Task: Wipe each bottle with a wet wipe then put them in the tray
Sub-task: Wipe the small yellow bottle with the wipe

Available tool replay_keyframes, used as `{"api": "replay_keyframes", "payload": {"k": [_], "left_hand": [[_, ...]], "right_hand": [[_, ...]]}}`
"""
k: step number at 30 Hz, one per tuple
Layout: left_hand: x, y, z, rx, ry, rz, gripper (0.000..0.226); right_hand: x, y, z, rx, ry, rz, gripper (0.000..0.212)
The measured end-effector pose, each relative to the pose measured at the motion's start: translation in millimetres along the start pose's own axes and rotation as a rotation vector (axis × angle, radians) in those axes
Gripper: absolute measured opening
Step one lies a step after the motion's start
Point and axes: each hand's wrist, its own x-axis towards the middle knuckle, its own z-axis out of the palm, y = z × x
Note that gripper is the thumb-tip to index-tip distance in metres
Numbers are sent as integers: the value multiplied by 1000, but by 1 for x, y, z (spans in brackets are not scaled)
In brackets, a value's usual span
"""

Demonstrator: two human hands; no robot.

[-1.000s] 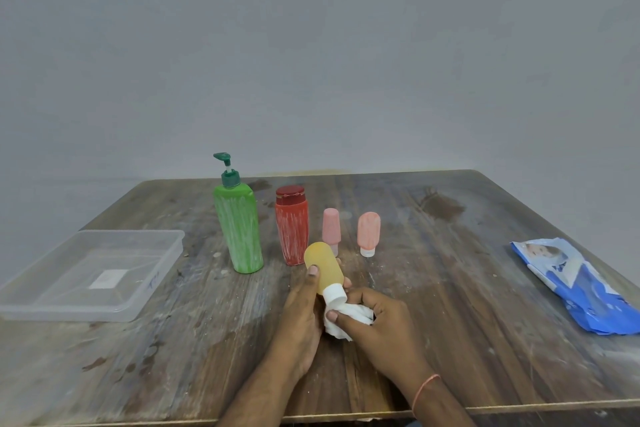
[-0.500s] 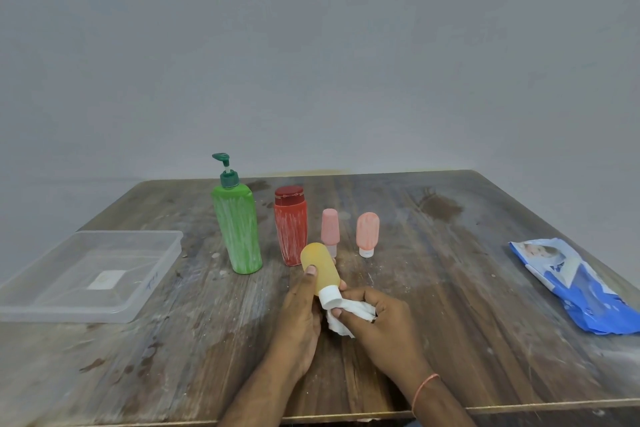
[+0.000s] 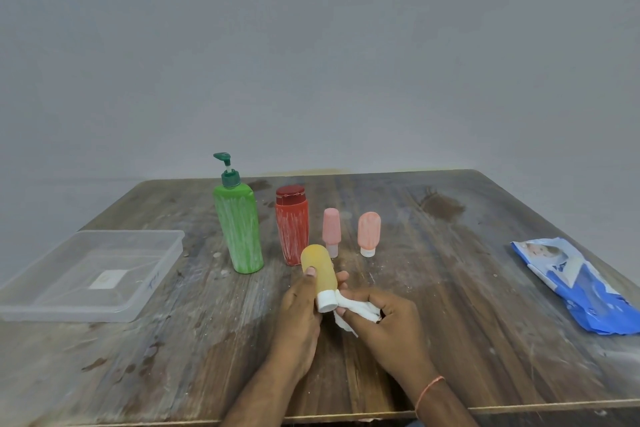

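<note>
Yellow bottle (image 3: 318, 270) at 6 o'clock, near table (image 3: 450, 288) edge, cap toward camera. Left hand (image 3: 299, 315) curled round its body; right hand (image 3: 384, 319) pinches wet wipe (image 3: 349, 310) against white cap. Advice: rotate bottle under wipe, cover cap seam, then body. At 12 o'clock: four streaked bottles unwiped. Tray (image 3: 149, 288) at 9 o'clock, no bottles inside.
</note>
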Motion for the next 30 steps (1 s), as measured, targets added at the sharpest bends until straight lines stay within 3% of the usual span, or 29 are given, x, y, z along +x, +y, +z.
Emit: {"api": "replay_keyframes", "payload": {"k": [5,9,12,18,26,30], "left_hand": [[-1,-6,2,174,-3,13,33],[-1,-3,-1,64,-33,-102,46],[2,-1,-5,-4,-32,-124,42],[5,-2,-4,-72,-69,-48,45],[6,-9,-3,39,-60,85,48],[4,-11,-3,93,-54,101,44]], "right_hand": [[-3,-5,4,58,-24,-223,26],[-3,-3,8,-54,9,-249,22],[-1,2,10,-126,46,-279,20],[0,3,9,-182,90,-326,17],[-2,1,11,-328,-22,-431,8],[-3,-5,6,-184,-98,-325,5]]}}
